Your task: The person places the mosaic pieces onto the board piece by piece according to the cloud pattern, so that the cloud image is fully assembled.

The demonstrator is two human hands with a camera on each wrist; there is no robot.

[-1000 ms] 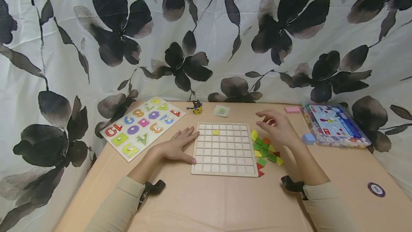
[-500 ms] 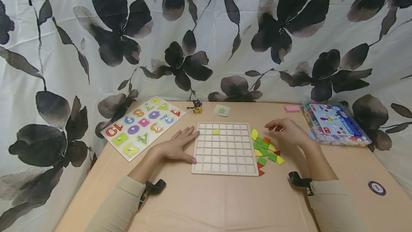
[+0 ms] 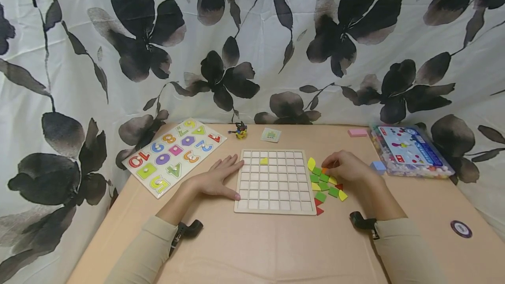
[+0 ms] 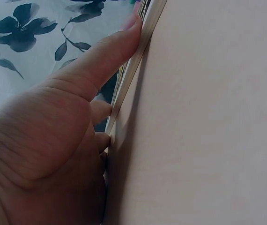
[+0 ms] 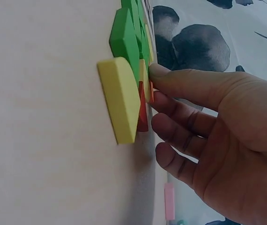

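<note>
My left hand (image 3: 215, 180) lies with spread, straight fingers against the left edge of a square wooden grid board (image 3: 276, 212). Its thumb (image 4: 117, 44) rests along the board's rim in the left wrist view. One yellow tile (image 3: 264, 161) sits in an upper cell of the grid. Right of the board is a loose pile of green, yellow and red tiles (image 3: 323, 186). At the top of that pile my right hand (image 3: 349, 168) pinches an orange tile (image 3: 324, 170) between thumb and index finger. A yellow tile with a curved side (image 5: 119, 101) lies nearest the right wrist camera.
A number and shape puzzle board (image 3: 175, 154) lies at the left. Behind the grid stand a small figurine (image 3: 240, 131) and a card (image 3: 271, 135). To the right are a pink block (image 3: 357, 133), blue block (image 3: 378, 168), box of beads (image 3: 412, 150) and round disc (image 3: 461, 229).
My right hand drew back rightward from above the pile's far end, then came down and left onto the orange tile. My left hand has stayed at the board's edge.
</note>
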